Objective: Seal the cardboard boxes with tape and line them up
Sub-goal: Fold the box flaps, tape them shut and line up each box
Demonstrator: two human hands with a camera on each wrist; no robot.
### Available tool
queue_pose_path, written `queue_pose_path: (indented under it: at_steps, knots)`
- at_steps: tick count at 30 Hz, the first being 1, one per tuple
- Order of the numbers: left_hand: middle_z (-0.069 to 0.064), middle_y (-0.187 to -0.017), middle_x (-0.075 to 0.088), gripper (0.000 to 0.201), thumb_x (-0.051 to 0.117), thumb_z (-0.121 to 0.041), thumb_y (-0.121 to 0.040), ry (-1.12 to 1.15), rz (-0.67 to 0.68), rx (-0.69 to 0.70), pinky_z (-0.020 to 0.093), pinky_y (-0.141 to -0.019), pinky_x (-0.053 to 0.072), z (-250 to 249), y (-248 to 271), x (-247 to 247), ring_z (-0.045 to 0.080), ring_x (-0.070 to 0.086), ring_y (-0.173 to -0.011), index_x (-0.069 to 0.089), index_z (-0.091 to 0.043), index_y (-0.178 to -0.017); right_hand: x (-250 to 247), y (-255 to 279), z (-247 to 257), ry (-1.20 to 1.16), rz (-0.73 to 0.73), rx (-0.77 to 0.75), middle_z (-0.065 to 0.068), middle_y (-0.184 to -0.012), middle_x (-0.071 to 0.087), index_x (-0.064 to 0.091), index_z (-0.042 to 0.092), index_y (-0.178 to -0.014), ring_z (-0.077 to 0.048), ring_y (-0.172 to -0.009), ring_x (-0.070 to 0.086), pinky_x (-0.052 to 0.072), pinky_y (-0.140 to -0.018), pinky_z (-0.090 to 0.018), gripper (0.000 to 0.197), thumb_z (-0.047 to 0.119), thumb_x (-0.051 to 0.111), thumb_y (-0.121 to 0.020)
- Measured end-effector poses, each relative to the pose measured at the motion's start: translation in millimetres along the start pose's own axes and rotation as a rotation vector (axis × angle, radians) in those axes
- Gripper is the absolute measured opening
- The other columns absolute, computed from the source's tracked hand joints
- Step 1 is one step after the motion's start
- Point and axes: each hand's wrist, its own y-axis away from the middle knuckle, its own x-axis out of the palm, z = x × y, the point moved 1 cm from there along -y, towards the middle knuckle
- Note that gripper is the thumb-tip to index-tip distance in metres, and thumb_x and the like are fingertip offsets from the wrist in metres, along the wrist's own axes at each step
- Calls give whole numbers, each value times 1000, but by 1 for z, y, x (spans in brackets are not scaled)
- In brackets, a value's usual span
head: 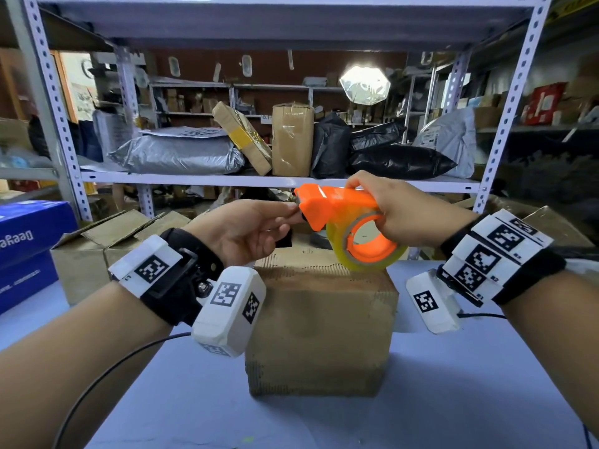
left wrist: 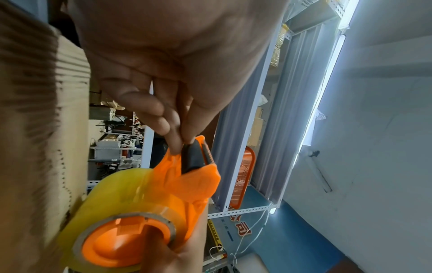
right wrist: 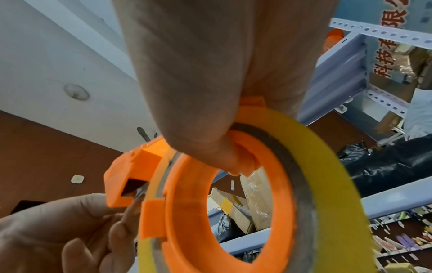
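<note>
Above box (head: 321,322) — dispenser (head: 337,205) lies crosswise, nose twd left hand (head: 249,231).

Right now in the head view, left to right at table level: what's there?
Blue carton → open cardboard box → left hand → orange tape dispenser → right hand. The closed cardboard box sits under the dispenser.
</note>
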Motion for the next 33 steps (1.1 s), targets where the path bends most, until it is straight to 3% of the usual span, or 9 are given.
queue_pose_path:
  at_steps: [4, 7, 12, 15, 18, 21, 28, 33]
  knots:
    - [-8, -69, 70, 11, 59, -20, -97, -41, 65, 2, 7, -36, 30, -9, 4, -2, -1, 50, -48, 66, -19, -89, -4, 0, 1, 24, -30, 3, 8, -94, 53, 43, 32, -123, -8, -75, 53, 38, -53, -25, 58, -6, 55, -80]
    - [-9, -69, 67, 11, 60, -18, -92, -72, 86, 21, 7, -35, 24, -16, 9, -4, -1, 44, -46, 66, -18, -82, -9, 0, 3, 51, -60, -52, -1, -102, 56, 43, 29, -125, -16, -83, 55, 45, -63, -32, 60, -8, 53, -79]
    - [-9, -78, 72, 22, 67, -19, -84, -120, 100, 53, 7, -37, 26, -22, 16, -11, 0, 42, -49, 77, -20, -64, -15, 3, 6, 101, -123, -112, -1, -105, 55, 40, 35, -125, -21, -86, 56, 50, -70, -44, 57, 0, 57, -82]
    - [-9, -77, 71, 8, 71, -21, -74, -140, 91, 71, 7, -36, 28, -24, 21, -15, 1, 42, -49, 77, -20, -68, -14, 4, 10, 103, -135, -120, -1, -107, 55, 38, 36, -126, -23, -89, 56, 51, -74, -48, 59, 0, 58, -83]
    - [-7, -77, 70, 2, 70, -19, -76, -129, 38, 79, 8, -34, 29, -29, 26, -28, 1, 43, -48, 72, -20, -77, -17, 8, 6, 117, -144, -81, -1, -109, 54, 38, 35, -127, -25, -90, 56, 51, -75, -52, 62, -2, 58, -82]
    - [-8, -76, 69, 4, 68, -18, -83, -154, 42, 79, 9, -33, 31, -31, 31, -43, 0, 45, -43, 69, -20, -87, -21, 15, -1, 113, -144, -55, -2, -108, 54, 40, 35, -127, -26, -90, 55, 50, -75, -52, 64, -5, 56, -79]
    - [-7, -62, 63, 6, 69, -19, -77, -156, -4, 67, 9, -32, 32, -30, 38, -78, 0, 46, -42, 67, -20, -82, -20, 24, -14, 111, -116, 9, -1, -108, 55, 42, 34, -126, -23, -87, 55, 51, -74, -48, 60, -5, 57, -84]
    - [-7, -70, 59, 16, 74, -23, -74, -89, -22, -42, 12, -34, 34, 3, 26, -91, 1, 43, -46, 66, -19, -86, -11, 19, -7, 169, -52, 11, 2, -106, 55, 41, 38, -123, -21, -86, 55, 47, -65, -39, 60, 0, 56, -80]
